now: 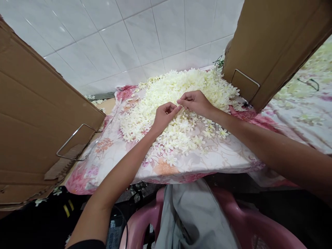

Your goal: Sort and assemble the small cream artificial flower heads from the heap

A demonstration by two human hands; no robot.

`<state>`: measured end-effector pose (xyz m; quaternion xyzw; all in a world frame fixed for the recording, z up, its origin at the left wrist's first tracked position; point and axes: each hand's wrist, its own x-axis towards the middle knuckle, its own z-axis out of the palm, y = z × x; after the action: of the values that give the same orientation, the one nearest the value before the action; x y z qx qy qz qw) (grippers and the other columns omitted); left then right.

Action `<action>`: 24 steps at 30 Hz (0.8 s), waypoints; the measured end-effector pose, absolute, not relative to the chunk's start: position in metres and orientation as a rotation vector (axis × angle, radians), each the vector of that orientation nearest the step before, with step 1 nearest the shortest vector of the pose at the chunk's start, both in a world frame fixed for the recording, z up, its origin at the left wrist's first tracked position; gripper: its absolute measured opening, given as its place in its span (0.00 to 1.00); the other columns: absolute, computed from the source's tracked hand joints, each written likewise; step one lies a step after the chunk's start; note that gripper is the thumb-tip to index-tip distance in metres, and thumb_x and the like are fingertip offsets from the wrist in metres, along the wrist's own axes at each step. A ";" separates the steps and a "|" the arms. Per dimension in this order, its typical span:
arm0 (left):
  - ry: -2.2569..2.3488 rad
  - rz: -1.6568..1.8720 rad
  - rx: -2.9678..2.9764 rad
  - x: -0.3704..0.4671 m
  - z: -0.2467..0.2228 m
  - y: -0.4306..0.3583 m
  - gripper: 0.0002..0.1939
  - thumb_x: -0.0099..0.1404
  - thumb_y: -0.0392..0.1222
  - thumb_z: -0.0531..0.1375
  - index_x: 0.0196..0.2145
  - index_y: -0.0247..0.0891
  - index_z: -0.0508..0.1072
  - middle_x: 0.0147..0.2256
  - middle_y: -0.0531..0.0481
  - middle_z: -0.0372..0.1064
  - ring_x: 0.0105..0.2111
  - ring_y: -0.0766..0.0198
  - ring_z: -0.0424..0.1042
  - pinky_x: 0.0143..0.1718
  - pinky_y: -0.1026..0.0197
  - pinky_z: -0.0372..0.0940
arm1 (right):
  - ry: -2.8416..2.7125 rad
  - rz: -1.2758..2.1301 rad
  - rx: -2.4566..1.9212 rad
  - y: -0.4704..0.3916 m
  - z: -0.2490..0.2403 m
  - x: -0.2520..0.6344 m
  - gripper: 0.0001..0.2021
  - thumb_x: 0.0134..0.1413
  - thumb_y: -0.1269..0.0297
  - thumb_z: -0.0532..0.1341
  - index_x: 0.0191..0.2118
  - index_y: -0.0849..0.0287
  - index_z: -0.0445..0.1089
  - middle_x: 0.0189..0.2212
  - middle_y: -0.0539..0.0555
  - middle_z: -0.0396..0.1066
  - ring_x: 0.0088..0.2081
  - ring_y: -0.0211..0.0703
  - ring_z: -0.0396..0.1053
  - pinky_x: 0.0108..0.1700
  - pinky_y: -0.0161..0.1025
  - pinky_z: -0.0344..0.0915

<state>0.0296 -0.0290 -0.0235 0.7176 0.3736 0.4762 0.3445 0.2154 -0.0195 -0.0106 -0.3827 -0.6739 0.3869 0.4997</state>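
Observation:
A broad heap of small cream-white flowers (166, 86) lies on a floral cloth (207, 159) over the table. Above the heap's middle, my left hand (166, 116) is closed, thumb and fingers pinched on something too small to make out. My right hand (195, 102) is pinched as well, its fingertips almost meeting those of the left; what it grips is hidden. Single flowers (222, 132) lie spread at the heap's near edge, below the right wrist.
Cardboard panels stand at left (38, 114) and right (269, 45), each with a metal wire loop. A tiled wall (140, 38) rises behind. Nearest the body are a pink plastic chair (142, 221) and grey cloth (194, 211). More flowers lie beyond the right panel.

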 end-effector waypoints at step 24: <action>1.033 1.306 2.052 0.021 -0.022 -0.030 0.26 0.70 0.64 0.61 0.28 0.38 0.72 0.26 0.50 0.71 0.27 0.66 0.67 0.28 0.63 0.60 | -1.626 1.055 -0.885 -0.021 -0.008 0.213 0.24 0.57 0.41 0.70 0.31 0.60 0.74 0.19 0.49 0.68 0.19 0.34 0.61 0.22 0.33 0.58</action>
<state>0.0208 -0.0300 -0.0219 0.7524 0.3787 0.4788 0.2473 0.2134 -0.0209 -0.0077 -0.3634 -0.6677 0.4332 0.4842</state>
